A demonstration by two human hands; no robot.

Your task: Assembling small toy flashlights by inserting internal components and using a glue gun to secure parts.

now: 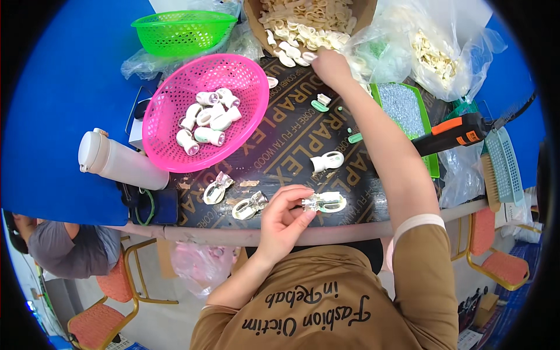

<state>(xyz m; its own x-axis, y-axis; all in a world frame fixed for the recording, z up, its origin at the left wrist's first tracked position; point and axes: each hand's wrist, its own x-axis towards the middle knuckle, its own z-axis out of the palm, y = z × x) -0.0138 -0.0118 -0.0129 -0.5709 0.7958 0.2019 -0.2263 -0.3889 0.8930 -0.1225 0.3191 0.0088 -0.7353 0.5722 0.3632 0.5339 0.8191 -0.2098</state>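
My left hand point(287, 220) pinches the clear end of a small plastic piece point(331, 202) that has a white oval loop, close to the table's front edge. My right hand point(333, 69) is stretched far forward, its fingers curled at the loose white plastic parts point(294, 51) spilling from a cardboard box point(366, 13). The hand itself hides what its fingertips hold. Left of my left hand lie two similar looped pieces with clear ends, one closer point(249, 206) and one farther off point(218, 188). Another white looped piece point(328, 161) lies just beyond it.
A pink perforated basket point(252, 125) holds several assembled white pieces. Behind it stands a green basket point(181, 35). At left is a white bottle point(122, 160). To the right are a green tray point(434, 166), a black-and-orange tool point(452, 133) and a plastic bag of parts point(437, 58).
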